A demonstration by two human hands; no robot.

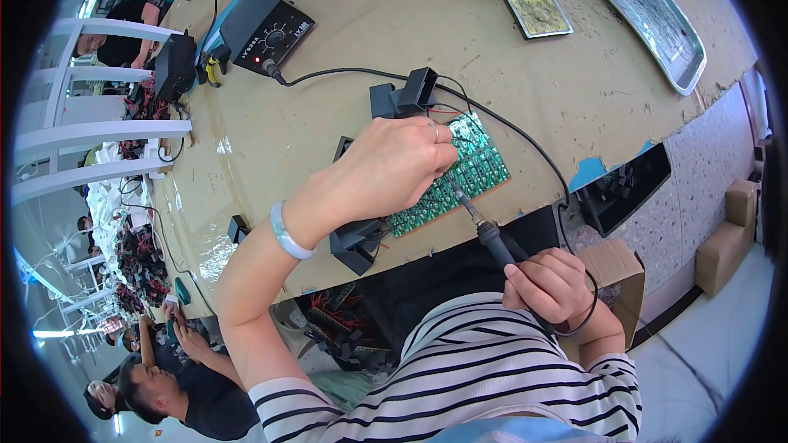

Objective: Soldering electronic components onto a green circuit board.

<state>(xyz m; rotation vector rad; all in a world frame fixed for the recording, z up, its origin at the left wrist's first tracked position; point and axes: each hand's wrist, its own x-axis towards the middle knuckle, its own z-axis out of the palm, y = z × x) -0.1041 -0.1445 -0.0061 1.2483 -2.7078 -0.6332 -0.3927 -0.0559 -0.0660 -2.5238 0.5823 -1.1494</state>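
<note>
In my right hand point(552, 285) is a soldering iron point(495, 239), the fingers wrapped round its dark handle. Its metal tip points up and left onto a green circuit board panel point(476, 166) with many repeated small circuits. My left hand point(402, 160), with a ring and a pale bracelet on that arm, is closed in a pinch over the panel beside the iron's tip. Whatever its fingertips hold is hidden. Black plastic housings point(419, 90) with thin wires lie just beyond that hand. More black housings point(355, 244) sit under and beside my left wrist.
A soldering station point(267, 33) with a lit red light stands at the far left, its cable crossing the table to the iron. An iron stand with a yellowish sponge point(538, 15) and a metal tray point(657, 20) lie far right. Other people point(176, 394) sit at the left.
</note>
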